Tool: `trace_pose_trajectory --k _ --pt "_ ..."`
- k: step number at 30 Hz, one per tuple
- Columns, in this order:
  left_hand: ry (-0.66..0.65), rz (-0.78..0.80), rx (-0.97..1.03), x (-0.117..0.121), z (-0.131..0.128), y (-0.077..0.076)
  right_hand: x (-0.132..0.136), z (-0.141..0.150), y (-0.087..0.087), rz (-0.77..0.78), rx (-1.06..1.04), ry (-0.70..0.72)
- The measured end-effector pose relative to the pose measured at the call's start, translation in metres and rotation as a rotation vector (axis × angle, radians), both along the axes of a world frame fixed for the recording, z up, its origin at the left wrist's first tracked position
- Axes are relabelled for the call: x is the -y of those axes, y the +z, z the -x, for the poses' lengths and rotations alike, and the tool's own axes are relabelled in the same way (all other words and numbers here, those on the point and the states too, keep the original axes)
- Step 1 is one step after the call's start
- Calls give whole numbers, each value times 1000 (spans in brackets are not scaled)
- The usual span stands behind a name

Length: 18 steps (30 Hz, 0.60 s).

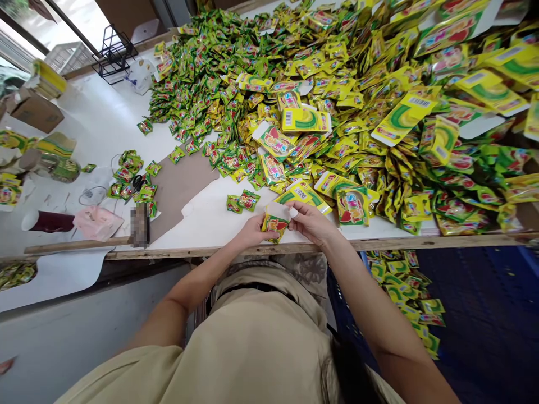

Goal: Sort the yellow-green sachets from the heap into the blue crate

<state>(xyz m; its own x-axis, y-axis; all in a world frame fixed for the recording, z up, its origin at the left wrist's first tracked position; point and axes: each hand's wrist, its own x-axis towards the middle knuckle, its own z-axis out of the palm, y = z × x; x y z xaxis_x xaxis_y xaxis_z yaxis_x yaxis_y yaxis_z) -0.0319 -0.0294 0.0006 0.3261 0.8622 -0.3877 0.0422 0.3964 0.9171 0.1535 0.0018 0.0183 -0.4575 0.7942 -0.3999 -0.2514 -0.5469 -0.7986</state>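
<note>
Over the table's front edge, my left hand (251, 231) grips a small green and yellow printed carton (275, 224) by its left side. My right hand (310, 223) is closed at the carton's upper right corner, its fingers pinching a white flap there. Just left of the carton lie two small green sachets (243, 201) on the white tabletop. Beyond my right hand rests a flat yellow carton (304, 195) with a barcode. A red and green carton (352, 206) lies to its right. What is inside the held carton cannot be seen.
A large heap of green and yellow sachets (219, 67) covers the back and right, with flat cartons (404, 115) on top. At left are brown cardboard (181, 185), a wooden-handled hammer (84, 246), scissors (138, 182) and a dark red mug (50, 221). A blue crate (475, 303) stands below right.
</note>
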Motion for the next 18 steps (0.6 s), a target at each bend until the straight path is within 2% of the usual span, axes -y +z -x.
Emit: trace_pose_trajectory --k 4,8,11,14,18 --pt "107 67 339 -2 -4 10 -5 5 7 -188 218 72" --pt "179 236 503 -8 -1 16 -12 9 12 -188 282 177" --pt "99 399 537 -19 7 17 -15 13 12 -198 279 224" --pt "-41 574 538 -33 14 18 -16 17 9 -271 269 186" --pt "-112 616 477 -45 19 24 -15 18 6 -473 302 101"
